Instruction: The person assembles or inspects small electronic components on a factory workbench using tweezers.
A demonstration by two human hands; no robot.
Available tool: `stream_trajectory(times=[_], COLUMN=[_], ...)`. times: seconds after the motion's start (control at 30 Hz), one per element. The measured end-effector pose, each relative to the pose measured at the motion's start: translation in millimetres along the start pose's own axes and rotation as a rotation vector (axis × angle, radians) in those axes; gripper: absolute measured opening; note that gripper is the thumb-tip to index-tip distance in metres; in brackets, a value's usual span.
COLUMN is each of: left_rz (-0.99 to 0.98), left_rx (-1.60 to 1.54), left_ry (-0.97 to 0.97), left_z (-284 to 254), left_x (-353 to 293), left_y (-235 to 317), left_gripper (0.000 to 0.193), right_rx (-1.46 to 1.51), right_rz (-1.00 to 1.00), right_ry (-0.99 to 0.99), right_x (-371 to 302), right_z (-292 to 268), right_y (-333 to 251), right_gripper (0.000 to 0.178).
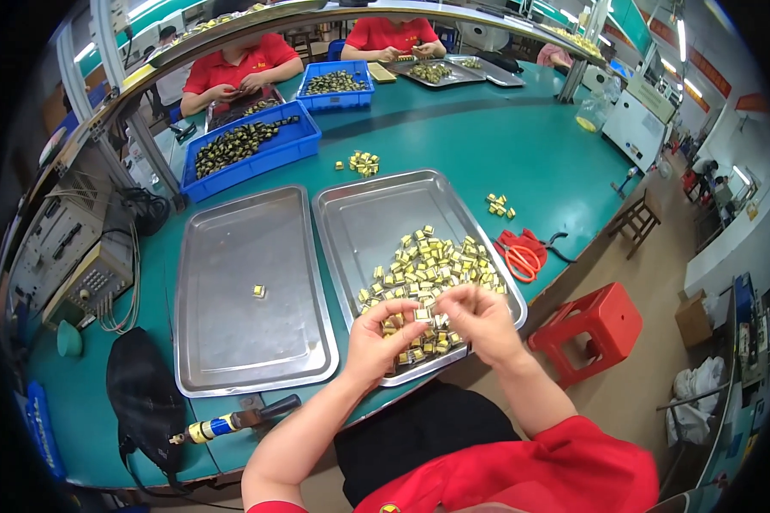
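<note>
Over the near part of the right metal tray (pixel 338 224), my left hand (pixel 375 342) pinches a small yellow transformer (pixel 422 315) between thumb and fingertips. Close beside it, my right hand (pixel 484 323) is closed, its thumb and fingers together; what they hold, if anything, is too small to make out. A heap of similar yellow transformers (pixel 432 256) lies in the tray beneath both hands. To the left, a second metal tray (pixel 239 342) carries one single transformer (pixel 258 291).
Blue bins (pixel 308 141) of dark parts stand beyond the trays, with two co-workers in red behind. Orange-handled scissors (pixel 522 263) and a red cloth lie right. A yellow-and-blue tool (pixel 218 427) and black bag (pixel 145 393) lie left; a red stool (pixel 595 325) stands right.
</note>
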State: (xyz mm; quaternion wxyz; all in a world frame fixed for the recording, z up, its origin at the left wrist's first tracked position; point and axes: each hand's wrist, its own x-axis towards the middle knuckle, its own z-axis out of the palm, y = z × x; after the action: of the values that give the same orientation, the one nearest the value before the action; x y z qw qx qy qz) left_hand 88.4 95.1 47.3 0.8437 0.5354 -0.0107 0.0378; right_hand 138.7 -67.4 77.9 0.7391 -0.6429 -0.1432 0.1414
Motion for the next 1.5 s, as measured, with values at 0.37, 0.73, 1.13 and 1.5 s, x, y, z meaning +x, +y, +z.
stream_trajectory(times=[0.37,0.73,1.13,1.5], left_rz=[-0.126,-0.095,-0.123,-0.172], left_rx=[-0.168,-0.167,-0.174,-0.247], left_ry=[0.022,0.014,0.053,0.048], left_z=[-6.7,0.7,1.1,-8.4], left_x=[6.9,10.4,6.5,6.6], left_y=[-2.7,-5.4,-1.2,-2.1], left_gripper=[0.024,0.023,0.021,0.024], right_rx=[0.132,-0.187,-1.195,-1.428], right_rz=[-1.278,-1.102,-0.275,-0.089], right_ry=[-0.672,0.175,0.259,-0.127], right_x=[-57.9,-51.4,54.0,81.7], right_z=[-36.8,-56.6,-211.2,-196.1], right_y=[-157.0,-153.0,7.6,-19.7], right_gripper=[0.012,0.006,0.024,0.022])
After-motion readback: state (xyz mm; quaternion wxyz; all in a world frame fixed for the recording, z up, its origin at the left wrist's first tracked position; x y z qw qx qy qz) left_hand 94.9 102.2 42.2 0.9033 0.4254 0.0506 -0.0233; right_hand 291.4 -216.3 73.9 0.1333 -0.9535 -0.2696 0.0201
